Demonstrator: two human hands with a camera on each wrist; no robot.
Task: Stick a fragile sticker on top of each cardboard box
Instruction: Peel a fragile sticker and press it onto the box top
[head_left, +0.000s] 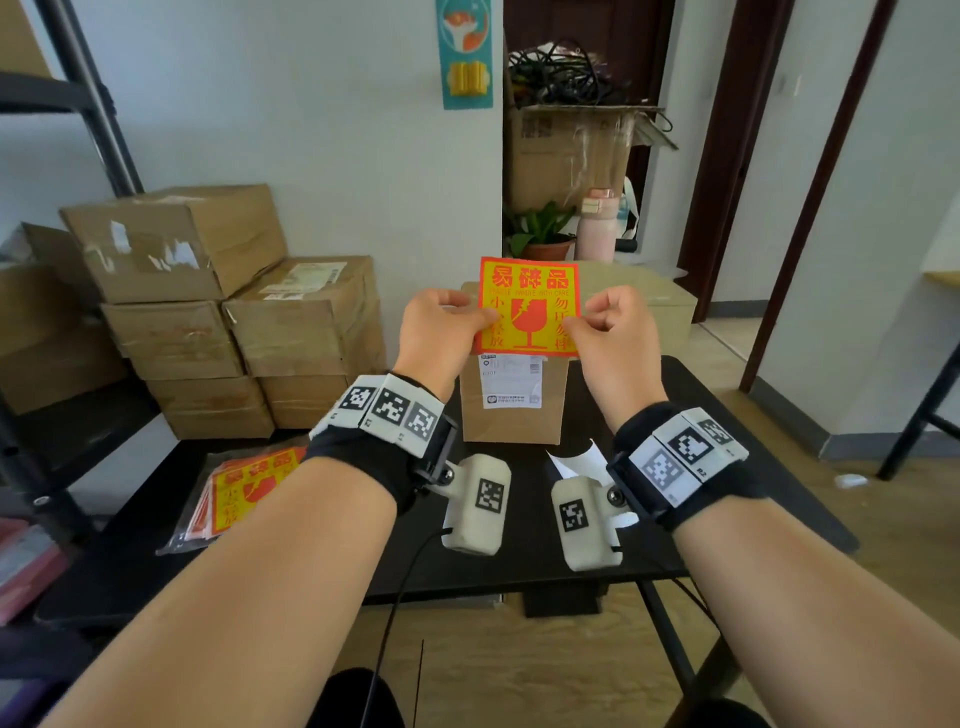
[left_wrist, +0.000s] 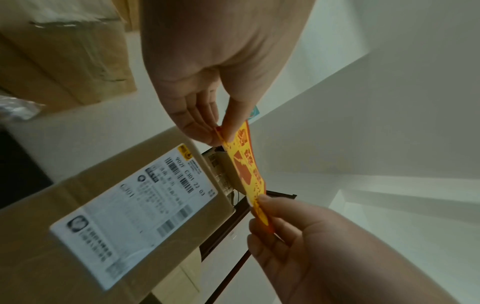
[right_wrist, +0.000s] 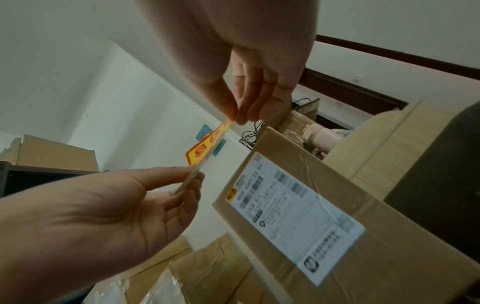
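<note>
Above the near cardboard box (head_left: 511, 400), a fragile sticker (head_left: 529, 306) is held up in both hands.

Left hand (head_left: 441, 332) pinches the sticker's left edge between thumb and fingers; right hand (head_left: 605, 327) pinches its right edge the same way, so the sheet hangs upright, facing the person, clear of the box on the black table (head_left: 753, 467). Whether the backing is off I cannot tell, though a white curled strip (head_left: 579, 460) lies on the table near the box. Judged risks: if the adhesive is bare, the limp sheet could fold onto itself or cling to fingertips, and lowering one edge unevenly could leave it crooked or wrinkled on the lid. More stickers (head_left: 241, 491) wait in a packet at the near left.
</note>
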